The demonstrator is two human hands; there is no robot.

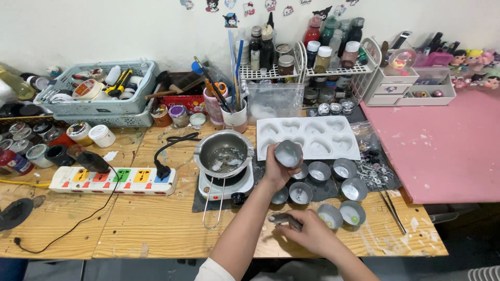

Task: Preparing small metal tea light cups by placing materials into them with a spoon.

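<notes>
Now the left hand [278, 169] grips a small tin [288, 153] above the other tins [319, 170], beside the pot [224, 153]. The right hand [307, 234] is closed around a thin tool [284, 219] low on the table [146, 224]. It seems a cleaning step, and the next move calls for bringing the tool carefully into the tin.

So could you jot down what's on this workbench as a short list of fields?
Left hand: the left hand holds up a small grey cup, tilted.
Right hand: the right hand grips a thin metal tool near the table edge.
Nearby cups: more small round cups sit on a dark mat.
Mould: a white tray with heart-shaped hollows lies behind them.
Pot: a metal pot sits on a small hotplate.
Power: a white power strip lies to the left.
Surface: a wooden table.
</notes>
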